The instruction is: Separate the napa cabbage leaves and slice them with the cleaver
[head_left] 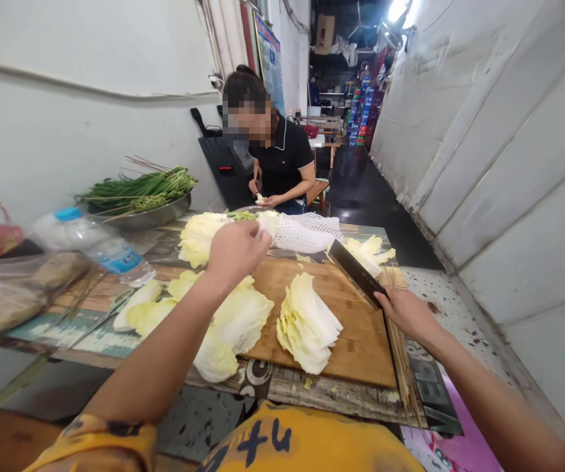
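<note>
My right hand (403, 308) grips the handle of a dark-bladed cleaver (354, 267), held tilted over the right side of a wooden cutting board (361, 351). My left hand (240, 248) is raised over the far left of the board with its fingers closed. A blurred pale bit (267, 224) shows at its fingertips; I cannot tell what it is. On the board lies a stack of napa cabbage leaves (308, 322). More loose cabbage leaves (243, 314) spread under and beside my left forearm. Cabbage pieces (367, 254) lie beyond the cleaver's blade.
Bamboo skewers (399, 360) line the board's right edge. White foam netting (307, 231) lies behind the board. To the left are a water bottle (108, 249), a plastic bag (17, 288) and a metal bowl of skewered greens (145, 213). A person (282, 154) sits opposite, handling a small pale piece.
</note>
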`<state>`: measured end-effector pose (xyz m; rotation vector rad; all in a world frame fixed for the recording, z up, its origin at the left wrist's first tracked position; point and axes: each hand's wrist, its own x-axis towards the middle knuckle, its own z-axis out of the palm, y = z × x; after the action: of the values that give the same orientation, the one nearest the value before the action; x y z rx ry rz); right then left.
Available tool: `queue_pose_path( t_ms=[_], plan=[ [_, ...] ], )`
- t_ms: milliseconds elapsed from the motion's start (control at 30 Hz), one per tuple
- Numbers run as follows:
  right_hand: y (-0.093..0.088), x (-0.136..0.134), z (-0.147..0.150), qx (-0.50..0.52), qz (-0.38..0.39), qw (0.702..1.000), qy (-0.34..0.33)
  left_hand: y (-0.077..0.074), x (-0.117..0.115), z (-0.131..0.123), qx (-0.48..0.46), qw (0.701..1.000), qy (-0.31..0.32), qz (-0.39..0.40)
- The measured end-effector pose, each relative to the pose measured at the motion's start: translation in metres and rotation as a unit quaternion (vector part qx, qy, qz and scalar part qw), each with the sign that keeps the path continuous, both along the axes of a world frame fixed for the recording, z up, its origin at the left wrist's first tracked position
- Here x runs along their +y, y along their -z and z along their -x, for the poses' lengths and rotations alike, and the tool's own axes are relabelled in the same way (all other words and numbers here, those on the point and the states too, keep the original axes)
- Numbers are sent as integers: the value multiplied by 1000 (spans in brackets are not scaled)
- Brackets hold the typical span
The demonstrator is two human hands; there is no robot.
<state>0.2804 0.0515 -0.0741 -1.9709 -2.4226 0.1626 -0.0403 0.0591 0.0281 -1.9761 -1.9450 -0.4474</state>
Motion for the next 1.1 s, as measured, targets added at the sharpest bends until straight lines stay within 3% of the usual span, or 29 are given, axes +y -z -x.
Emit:
queue_pose_path(
  t_ms=[67,133,200,300,367,433,533,700,1100],
  plan=[
    [-1,-1,-2,12,1,1000,12,-5,-8,-26,7,999,37,-38],
    [-5,-1,-3,21,-1,999,29,3,-14,-63,30,992,119,-11],
    [-10,-2,-5,23,-12,998,50,21,-15,-102,108,962,235,84],
    [-20,-6,-8,13,-43,996,80,59,-11,-149,120,937,295,147],
    [-26,-9,-10,2,-54,995,86,83,-8,-165,124,923,314,184],
    [-31,-14,-10,-8,-52,996,74,99,-7,-169,128,912,325,216],
    [-33,-21,-6,-18,-34,999,36,108,-11,-160,130,903,336,234],
    [-34,-23,7,-26,6,999,-22,106,-12,-143,136,907,317,242],
    [-32,-3,23,-49,71,994,-71,107,-9,-144,133,900,303,283]
  ],
)
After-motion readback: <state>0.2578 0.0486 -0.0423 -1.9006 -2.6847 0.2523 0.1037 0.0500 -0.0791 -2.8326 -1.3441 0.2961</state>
